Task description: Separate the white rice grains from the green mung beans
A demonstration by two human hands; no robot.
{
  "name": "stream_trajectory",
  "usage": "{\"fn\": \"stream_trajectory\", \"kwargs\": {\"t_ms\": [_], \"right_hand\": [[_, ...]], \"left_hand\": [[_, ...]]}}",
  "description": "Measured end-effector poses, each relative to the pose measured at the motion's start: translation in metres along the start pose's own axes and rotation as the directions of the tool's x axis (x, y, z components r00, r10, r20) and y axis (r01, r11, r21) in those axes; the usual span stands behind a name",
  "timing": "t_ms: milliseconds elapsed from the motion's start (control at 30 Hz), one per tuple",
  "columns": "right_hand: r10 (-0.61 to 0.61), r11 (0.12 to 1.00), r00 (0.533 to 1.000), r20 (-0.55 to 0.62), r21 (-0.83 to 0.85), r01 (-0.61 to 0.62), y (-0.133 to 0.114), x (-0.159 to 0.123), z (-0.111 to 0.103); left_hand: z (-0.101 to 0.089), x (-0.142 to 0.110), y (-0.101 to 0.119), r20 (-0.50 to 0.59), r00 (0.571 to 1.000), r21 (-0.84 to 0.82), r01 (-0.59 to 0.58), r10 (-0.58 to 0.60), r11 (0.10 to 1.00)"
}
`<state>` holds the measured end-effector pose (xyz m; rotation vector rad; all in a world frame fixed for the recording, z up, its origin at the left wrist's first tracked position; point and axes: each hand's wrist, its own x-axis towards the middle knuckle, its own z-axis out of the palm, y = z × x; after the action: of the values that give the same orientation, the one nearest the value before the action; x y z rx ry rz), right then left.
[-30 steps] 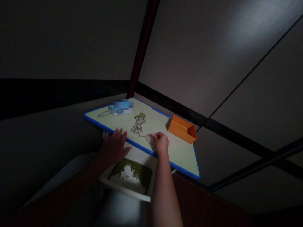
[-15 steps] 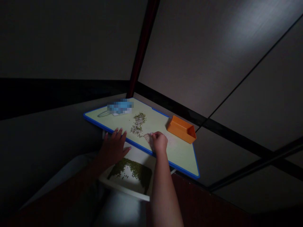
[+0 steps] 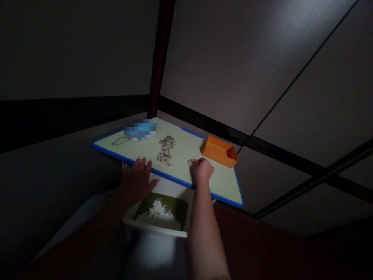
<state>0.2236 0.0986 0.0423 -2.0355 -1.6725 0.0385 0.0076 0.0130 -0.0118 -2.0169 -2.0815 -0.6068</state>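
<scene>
The right hand (image 3: 203, 170) curls closed on a pale filmy piece (image 3: 191, 163) over the counter (image 3: 188, 144); the left hand (image 3: 135, 181), open, spreads its fingers at the front edge. Beyond lie scattered grains (image 3: 166, 149) and an orange box (image 3: 219, 152); below, green grains (image 3: 173, 204) line a pale tray (image 3: 157, 228).

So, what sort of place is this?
Probably a dim corner of an indoor room, perhaps in a home: plain wall panels meet at a dark red post, with a blue-edged table close in front.

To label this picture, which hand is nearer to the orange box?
Right. The right hand is close in front of the orange box; the left hand is farther left, at the blue table edge.
</scene>
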Motion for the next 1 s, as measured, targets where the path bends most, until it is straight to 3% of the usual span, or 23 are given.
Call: {"fn": "stream_trajectory", "kwargs": {"t_ms": [167, 267, 433, 600, 800, 1000], "right_hand": [[0.124, 0.992, 0.99, -0.071, 0.023, -0.123, 0.007, 0.004, -0.003], [0.141, 0.989, 0.986, -0.094, 0.056, -0.136, 0.007, 0.004, -0.003], [-0.053, 0.984, 0.998, -0.03, 0.167, 0.057, -0.001, -0.001, 0.002], [-0.242, 0.946, 0.97, -0.008, 0.219, 0.238, -0.016, -0.008, 0.006], [-0.415, 0.87, 0.905, 0.097, 0.335, 0.363, -0.028, -0.012, 0.008], [-0.476, 0.851, 0.87, 0.128, 0.317, 0.419, -0.04, -0.014, 0.014]], "left_hand": [[-0.003, 0.0, 0.0, 0.019, 1.0, 0.012, -0.01, 0.01, 1.0], [-0.004, 0.0, -0.001, 0.034, 0.999, 0.031, -0.024, 0.023, 0.999], [-0.006, 0.002, -0.004, 0.057, 0.997, 0.063, -0.054, 0.051, 0.996], [-0.005, 0.003, -0.006, 0.064, 0.997, 0.075, -0.057, 0.052, 0.996], [-0.005, 0.002, -0.006, 0.068, 0.996, 0.061, -0.06, 0.056, 0.996], [-0.005, 0.002, -0.006, 0.067, 0.996, 0.054, -0.062, 0.058, 0.997]]}}
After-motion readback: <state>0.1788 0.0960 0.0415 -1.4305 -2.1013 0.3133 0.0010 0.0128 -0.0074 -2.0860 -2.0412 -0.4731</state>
